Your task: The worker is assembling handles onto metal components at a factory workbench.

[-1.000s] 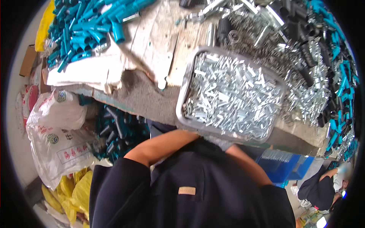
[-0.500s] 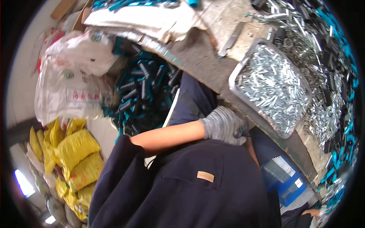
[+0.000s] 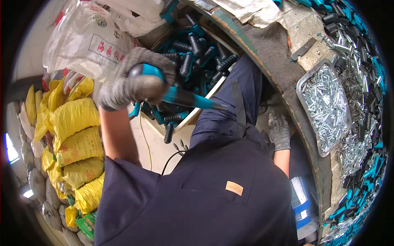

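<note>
My left hand (image 3: 137,80), in a grey knit glove, is raised over the left side, fingers wrapped round a teal-and-black tool handle (image 3: 180,97). Its tapered end points right, above my thigh, and is blurred by motion; the exact kind of tool cannot be made out. Just beyond that hand is a pale-rimmed crate (image 3: 205,96) of similar black-and-teal handles (image 3: 195,45). My right hand (image 3: 279,131), also gloved, is low by my right thigh beside the bench edge. Its fingers are stretched out and nothing shows in them.
A curved workbench (image 3: 273,61) bears a metal tray (image 3: 301,92) of small silver pins, a flat grey blade (image 3: 303,50) and piles of springs and teal parts. White sacks (image 3: 82,41) stand at left, yellow sacks (image 3: 78,123) below them. A blue box (image 3: 301,201) sits under the bench.
My left hand has swung from my lap, near the right hand, up and left over the crate, carrying the handle. My right hand now shows with fingers extended. The view has shifted.
</note>
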Demonstrator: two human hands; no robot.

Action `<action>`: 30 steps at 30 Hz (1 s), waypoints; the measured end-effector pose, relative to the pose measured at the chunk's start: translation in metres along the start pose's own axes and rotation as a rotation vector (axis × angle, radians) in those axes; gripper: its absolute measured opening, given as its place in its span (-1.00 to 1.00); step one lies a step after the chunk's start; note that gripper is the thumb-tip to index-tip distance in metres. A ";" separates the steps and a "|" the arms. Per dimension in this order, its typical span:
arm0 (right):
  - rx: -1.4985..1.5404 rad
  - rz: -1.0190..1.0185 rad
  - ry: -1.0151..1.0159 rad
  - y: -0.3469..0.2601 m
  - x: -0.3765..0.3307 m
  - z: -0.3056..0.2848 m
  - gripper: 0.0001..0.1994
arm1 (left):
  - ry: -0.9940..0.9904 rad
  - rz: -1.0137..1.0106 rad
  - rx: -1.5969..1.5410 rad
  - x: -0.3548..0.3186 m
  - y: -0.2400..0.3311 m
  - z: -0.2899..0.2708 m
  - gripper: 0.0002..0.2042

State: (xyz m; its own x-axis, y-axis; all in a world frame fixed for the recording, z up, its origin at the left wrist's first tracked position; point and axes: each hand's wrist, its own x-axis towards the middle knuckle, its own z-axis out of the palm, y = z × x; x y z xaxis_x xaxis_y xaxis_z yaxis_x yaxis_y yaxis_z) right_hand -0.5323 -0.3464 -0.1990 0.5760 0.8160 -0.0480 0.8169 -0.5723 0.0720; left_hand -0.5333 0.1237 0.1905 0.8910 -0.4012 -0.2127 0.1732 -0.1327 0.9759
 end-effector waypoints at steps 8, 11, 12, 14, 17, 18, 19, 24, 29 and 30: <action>0.220 0.205 -0.186 -0.010 -0.051 0.040 -0.63 | 0.643 -0.208 0.378 -0.055 -0.184 -0.023 -0.61; 0.203 0.267 -0.488 -0.018 -0.020 -0.008 -0.66 | 0.788 -0.768 0.875 -0.106 -0.264 -0.031 -0.53; -0.176 0.082 -0.335 -0.019 -0.044 0.031 -0.63 | 0.662 -1.120 1.099 -0.083 -0.230 -0.015 -0.53; -0.300 -0.053 -0.616 -0.021 -0.041 0.037 -0.60 | 0.625 -1.154 1.122 -0.079 -0.215 -0.022 -0.58; -1.626 -0.231 -0.333 -0.023 -0.071 0.086 -0.63 | 0.771 -0.355 1.224 0.003 -0.177 -0.015 -0.67; -2.359 -0.708 -0.441 -0.026 -0.058 0.051 -0.66 | 0.869 -0.045 1.059 0.039 -0.159 -0.004 -0.70; -3.007 -1.328 -0.564 -0.027 -0.056 0.027 -0.69 | 0.810 0.122 1.037 0.089 -0.124 0.014 -0.70; -3.303 -2.671 -1.129 -0.024 -0.045 -0.140 -0.68 | 0.451 0.300 0.974 0.281 -0.028 0.078 -0.73; -2.822 -2.671 -1.903 -0.016 -0.064 -0.258 -0.51 | 0.240 0.238 1.272 0.409 -0.012 0.109 -0.64; -2.345 -2.991 -2.011 -0.011 -0.074 -0.260 -0.46 | 0.234 0.245 1.310 0.429 -0.020 0.116 -0.61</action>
State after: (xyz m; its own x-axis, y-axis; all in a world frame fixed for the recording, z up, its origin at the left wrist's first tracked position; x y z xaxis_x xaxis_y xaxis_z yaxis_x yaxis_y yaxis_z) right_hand -0.5920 -0.3791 0.0630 0.8248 -0.5645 -0.0318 -0.2087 -0.2517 -0.9451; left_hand -0.2034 -0.1504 0.0744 0.9135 -0.3944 0.0999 -0.4067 -0.8923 0.1961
